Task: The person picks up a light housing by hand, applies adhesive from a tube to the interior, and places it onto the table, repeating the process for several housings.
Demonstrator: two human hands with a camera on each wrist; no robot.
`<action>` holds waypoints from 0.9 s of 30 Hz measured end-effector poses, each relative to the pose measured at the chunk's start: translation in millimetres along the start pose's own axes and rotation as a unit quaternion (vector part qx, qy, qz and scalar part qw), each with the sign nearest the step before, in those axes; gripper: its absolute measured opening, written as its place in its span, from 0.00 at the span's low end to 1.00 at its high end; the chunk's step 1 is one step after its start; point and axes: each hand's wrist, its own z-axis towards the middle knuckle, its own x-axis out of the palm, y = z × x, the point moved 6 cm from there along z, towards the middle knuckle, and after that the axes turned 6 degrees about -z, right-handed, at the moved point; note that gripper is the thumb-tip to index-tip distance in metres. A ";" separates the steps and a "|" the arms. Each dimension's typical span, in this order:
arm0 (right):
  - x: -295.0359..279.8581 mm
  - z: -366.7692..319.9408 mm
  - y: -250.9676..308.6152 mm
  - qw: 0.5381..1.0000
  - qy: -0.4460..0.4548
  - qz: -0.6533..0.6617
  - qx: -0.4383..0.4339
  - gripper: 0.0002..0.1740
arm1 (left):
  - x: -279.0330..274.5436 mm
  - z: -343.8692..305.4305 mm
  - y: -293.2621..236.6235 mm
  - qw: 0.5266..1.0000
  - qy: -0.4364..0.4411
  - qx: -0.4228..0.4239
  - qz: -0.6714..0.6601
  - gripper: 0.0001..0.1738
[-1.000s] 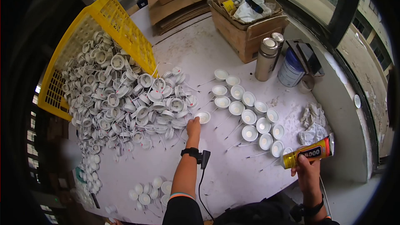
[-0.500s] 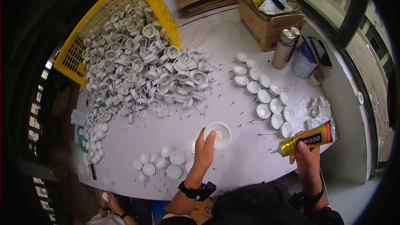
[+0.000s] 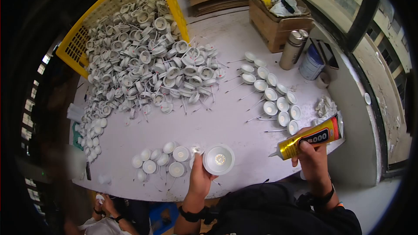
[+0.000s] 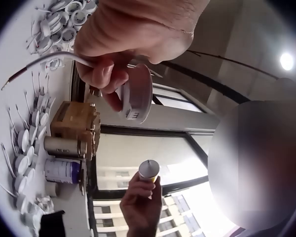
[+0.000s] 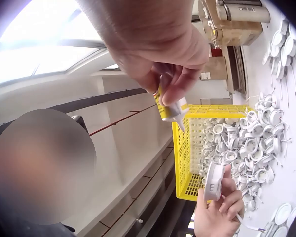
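Note:
My left hand grips a round white lamp housing, its cup turned up with a dotted round centre. In the left wrist view a white cable with a dark end trails from between the curled fingers. My right hand holds a yellow glue tube, nozzle pointing left, apart from the housing. The right wrist view shows the tube's cone nozzle uncapped. Staggered rows of white housings lie to the right on the table, and a smaller group is at the front left.
A yellow crate lies tipped at the back left, a large heap of housings spilling out. At the back right stand a cardboard box, a metal flask, a blue-and-white tub and crumpled paper. Another person's hands show lower left.
My left hand has come from the heap's edge toward the table's front with a housing, most recently lower and slightly left. The glue tube has shifted a little left in my right hand.

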 end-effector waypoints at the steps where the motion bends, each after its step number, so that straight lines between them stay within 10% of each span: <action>1: 3.6 -1.1 3.3 1.000 0.015 0.003 -0.010 0.15 | 5.4 -0.5 2.6 1.000 0.008 -0.004 -0.004 0.28; 5: 15.7 -5.4 13.9 0.998 0.057 0.009 -0.032 0.16 | 19.9 -16.8 10.1 0.980 -0.171 -0.050 -0.090 0.33; 7: 17.7 -6.8 14.8 0.997 0.071 0.008 -0.035 0.17 | 35.2 -12.6 21.4 0.942 0.151 -0.140 -0.264 0.32; 27: 51.6 -18.0 25.7 0.972 0.140 -0.157 -0.108 0.19 | 79.2 -23.6 41.7 0.950 0.219 -0.149 -0.165 0.30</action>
